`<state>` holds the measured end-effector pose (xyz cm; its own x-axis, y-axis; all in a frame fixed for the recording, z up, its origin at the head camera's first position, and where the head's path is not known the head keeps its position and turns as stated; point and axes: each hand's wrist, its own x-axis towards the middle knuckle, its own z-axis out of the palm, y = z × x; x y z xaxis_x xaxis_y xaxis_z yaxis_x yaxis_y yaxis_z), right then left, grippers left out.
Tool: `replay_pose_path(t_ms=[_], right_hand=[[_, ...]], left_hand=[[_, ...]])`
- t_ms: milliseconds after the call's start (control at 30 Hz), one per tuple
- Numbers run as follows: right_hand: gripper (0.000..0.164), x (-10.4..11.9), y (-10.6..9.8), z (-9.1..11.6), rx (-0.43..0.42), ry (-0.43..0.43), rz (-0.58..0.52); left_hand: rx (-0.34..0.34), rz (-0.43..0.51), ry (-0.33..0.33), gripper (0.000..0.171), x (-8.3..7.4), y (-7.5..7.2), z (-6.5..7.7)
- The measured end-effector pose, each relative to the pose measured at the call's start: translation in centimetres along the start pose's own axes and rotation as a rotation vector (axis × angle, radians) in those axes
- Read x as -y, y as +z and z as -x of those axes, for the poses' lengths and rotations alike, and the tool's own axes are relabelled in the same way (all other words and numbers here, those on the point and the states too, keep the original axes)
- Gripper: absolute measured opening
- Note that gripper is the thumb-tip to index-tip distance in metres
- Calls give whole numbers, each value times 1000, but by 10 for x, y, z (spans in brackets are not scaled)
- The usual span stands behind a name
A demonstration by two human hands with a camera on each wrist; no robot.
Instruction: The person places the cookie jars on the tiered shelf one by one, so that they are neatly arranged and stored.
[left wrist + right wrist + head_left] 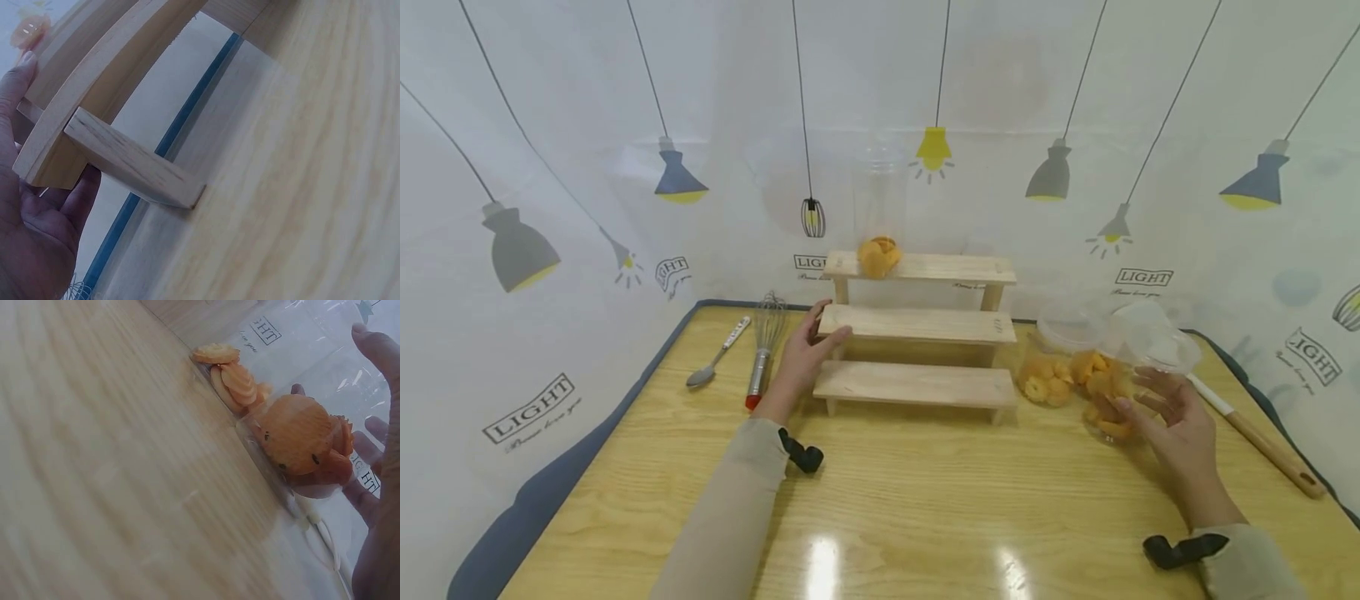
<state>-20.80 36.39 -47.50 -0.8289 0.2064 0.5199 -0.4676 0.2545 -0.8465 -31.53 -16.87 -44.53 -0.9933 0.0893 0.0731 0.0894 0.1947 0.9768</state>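
A wooden three-step display stand (917, 325) sits mid-table. My left hand (808, 354) grips the left end of its middle shelf, the thumb lying on top and fingers reaching below the board (69, 125). At the right, my right hand (1176, 421) curls around a clear jar (300, 481) with orange cookies (297, 434) in its bottom. The thumb is on the near side, and fingers show behind the jar. Beside it, to the left and behind, stand other clear jars with orange cookies (1047, 382). On the top shelf is another clear jar (880, 200) with cookies (878, 257) low inside.
Left of the stand lie a whisk (763, 350) with a red end and a spoon (718, 354). A spatula (1262, 437) with a wooden handle and white head lies behind and right of the jars. A white cloth (1000, 67) printed with lamps hangs behind the table (925, 500).
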Motion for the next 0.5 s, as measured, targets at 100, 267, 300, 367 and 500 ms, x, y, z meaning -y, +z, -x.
replay_pose_path(t_ms=[100, 267, 300, 367, 500], right_hand=[[58, 1, 0, 1, -23, -11, 35], [59, -2, -1, 0, -41, -68, 85], [59, -3, -1, 0, -44, -74, 87], [59, -3, -1, 1, -49, -80, 85], [57, -1, -1, 2, -55, -86, 47]], left_hand=[[6, -6, -2, 77, -11, 1, 6], [12, 24, 9, 77, -24, 2, 15], [13, 29, 12, 77, -25, 2, 16], [15, 35, 13, 78, -25, 2, 16], [15, 33, 10, 77, -22, 2, 14]])
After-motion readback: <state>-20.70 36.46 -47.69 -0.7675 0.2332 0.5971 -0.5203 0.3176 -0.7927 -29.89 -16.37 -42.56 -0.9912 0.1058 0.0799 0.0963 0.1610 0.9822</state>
